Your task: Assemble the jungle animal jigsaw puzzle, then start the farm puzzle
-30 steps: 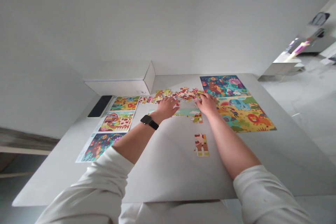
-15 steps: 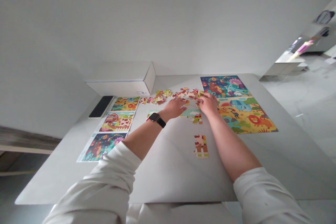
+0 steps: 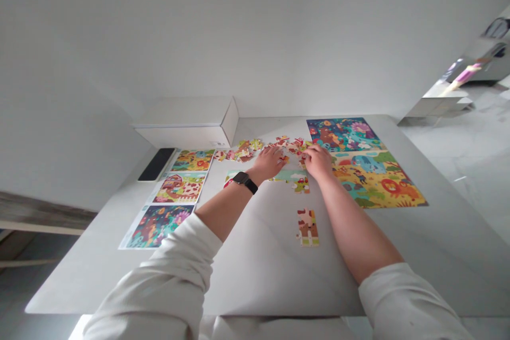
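Loose jigsaw puzzle pieces (image 3: 244, 151) lie in a band across the back of the table. My left hand (image 3: 269, 163), a black watch (image 3: 245, 181) on its wrist, rests over the middle of them with fingers apart. To the right, my right hand (image 3: 317, 161) has bent, close fingers among the pieces; whatever they pinch is hidden. Partly under my left hand runs a joined strip of puzzle pieces (image 3: 292, 175) with sky and green. A joined block of brown and white pieces (image 3: 308, 227) lies nearer me.
A white box (image 3: 183, 135) stands at the back left, with a black phone (image 3: 157, 164) before it. The printed picture sheet (image 3: 180, 187) lies on the left. On the right are a dark forest picture (image 3: 345, 133) and a yellow animal picture (image 3: 374, 180).
The view has shifted slightly. Both hands stay among the pieces, and my left fingers have moved a little over them. The joined pieces look the same.
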`<control>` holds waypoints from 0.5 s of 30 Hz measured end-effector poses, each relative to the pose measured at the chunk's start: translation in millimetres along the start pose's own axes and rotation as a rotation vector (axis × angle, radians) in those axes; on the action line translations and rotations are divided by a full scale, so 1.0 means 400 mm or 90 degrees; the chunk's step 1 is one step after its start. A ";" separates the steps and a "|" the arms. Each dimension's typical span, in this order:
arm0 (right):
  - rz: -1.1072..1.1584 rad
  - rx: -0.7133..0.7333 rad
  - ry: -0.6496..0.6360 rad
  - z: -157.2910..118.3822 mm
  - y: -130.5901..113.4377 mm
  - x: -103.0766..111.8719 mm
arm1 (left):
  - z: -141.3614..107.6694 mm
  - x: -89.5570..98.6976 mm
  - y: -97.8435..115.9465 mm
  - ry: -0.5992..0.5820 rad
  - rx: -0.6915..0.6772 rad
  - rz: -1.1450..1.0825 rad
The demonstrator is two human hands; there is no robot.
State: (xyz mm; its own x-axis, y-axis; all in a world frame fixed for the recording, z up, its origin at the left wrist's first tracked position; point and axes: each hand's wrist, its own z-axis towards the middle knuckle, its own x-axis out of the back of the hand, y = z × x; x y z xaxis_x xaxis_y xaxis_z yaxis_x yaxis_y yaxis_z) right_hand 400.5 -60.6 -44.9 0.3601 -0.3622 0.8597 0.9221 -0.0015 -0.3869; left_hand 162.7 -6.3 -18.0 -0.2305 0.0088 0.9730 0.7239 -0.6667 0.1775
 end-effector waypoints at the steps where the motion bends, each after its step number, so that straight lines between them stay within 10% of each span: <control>1: 0.007 0.023 -0.004 0.001 -0.005 0.001 | 0.007 -0.003 0.001 -0.002 0.007 0.002; 15: 0.009 0.095 -0.083 -0.007 -0.030 -0.009 | -0.008 0.011 -0.007 -0.034 -0.131 -0.038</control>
State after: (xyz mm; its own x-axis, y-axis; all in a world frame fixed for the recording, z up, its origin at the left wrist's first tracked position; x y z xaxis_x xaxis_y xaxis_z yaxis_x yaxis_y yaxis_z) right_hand 387.6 -62.1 -44.2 0.3797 -0.2373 0.8942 0.9240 0.1451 -0.3538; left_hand 157.6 -6.7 -14.5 -0.2311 0.0889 0.9689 0.5609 -0.8015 0.2073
